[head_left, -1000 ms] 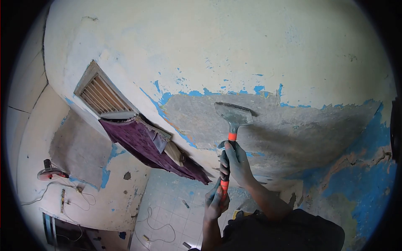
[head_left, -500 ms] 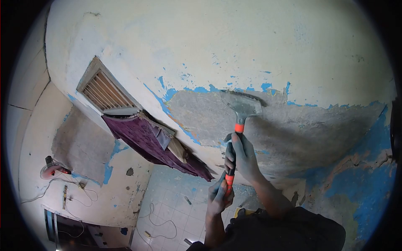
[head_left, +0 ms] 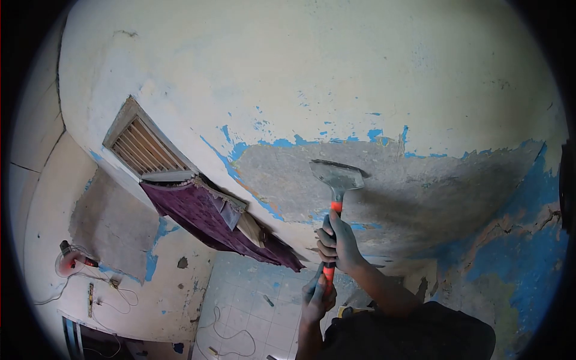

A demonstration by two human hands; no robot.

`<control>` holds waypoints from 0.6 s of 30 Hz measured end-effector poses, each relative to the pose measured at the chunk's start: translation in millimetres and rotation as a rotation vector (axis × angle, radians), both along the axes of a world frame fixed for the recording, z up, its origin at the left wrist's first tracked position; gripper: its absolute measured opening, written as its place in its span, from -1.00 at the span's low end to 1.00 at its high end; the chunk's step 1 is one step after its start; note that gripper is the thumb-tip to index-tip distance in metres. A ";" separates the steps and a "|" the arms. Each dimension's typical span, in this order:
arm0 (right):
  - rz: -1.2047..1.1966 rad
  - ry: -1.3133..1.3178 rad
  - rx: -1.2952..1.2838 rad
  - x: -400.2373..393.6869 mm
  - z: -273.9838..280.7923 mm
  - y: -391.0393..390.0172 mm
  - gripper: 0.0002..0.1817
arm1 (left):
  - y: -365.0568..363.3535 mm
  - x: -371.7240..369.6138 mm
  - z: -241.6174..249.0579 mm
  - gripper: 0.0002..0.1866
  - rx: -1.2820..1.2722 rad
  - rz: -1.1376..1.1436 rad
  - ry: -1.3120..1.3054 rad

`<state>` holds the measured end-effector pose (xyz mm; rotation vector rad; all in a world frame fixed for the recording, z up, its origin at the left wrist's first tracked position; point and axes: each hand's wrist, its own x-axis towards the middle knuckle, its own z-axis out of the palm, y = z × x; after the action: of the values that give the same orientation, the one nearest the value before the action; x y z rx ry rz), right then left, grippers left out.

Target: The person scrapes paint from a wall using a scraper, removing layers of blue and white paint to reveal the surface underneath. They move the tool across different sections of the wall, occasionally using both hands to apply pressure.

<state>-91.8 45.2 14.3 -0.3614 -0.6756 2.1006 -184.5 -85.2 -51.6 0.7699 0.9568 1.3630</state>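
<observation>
Bare grey wall patch [head_left: 420,186], ragged blue paint edges above and right, scraper [head_left: 336,180] upright mid-patch, blade up, handle down, right hand [head_left: 337,240] and left hand [head_left: 317,297] fingers wrapped tight round it.

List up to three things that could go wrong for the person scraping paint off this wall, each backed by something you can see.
1. Both hands, right hand above left hand, grip the scraper bare and dust-coated; a slip could graze knuckles on the rough scraped patch.
2. The blade works above head level, so flakes may fall toward the face.
3. Cables trail across the tiled floor below, a likely trip hazard.
</observation>
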 end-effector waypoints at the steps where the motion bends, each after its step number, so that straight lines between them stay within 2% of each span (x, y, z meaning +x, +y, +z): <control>1: -0.016 -0.003 0.000 0.4 1.7 -1.4 -0.51 | 0.0 2.7 15.4 -0.67 -0.017 -0.016 -0.019; 6: -0.102 -0.033 -0.004 -4.1 4.5 -5.8 -0.49 | -5.6 -4.7 -0.7 -0.68 0.020 -0.007 0.015; 11: -0.129 -0.089 0.007 -0.8 18.6 -6.5 -0.49 | 4.1 -7.7 8.4 -0.67 0.040 -0.046 0.026; 14: -0.126 -0.090 -0.013 -3.6 8.8 -6.9 -0.49 | 1.9 -12.3 -8.5 -0.67 -0.004 -0.027 0.040; 18: -0.151 -0.120 0.013 -1.0 7.3 -7.6 -0.49 | 5.2 -7.8 6.4 -0.67 0.019 -0.045 0.025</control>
<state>-92.8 37.6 21.5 -0.5187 -0.7093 1.9423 -192.2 -80.0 -45.2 0.8201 0.9422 1.3278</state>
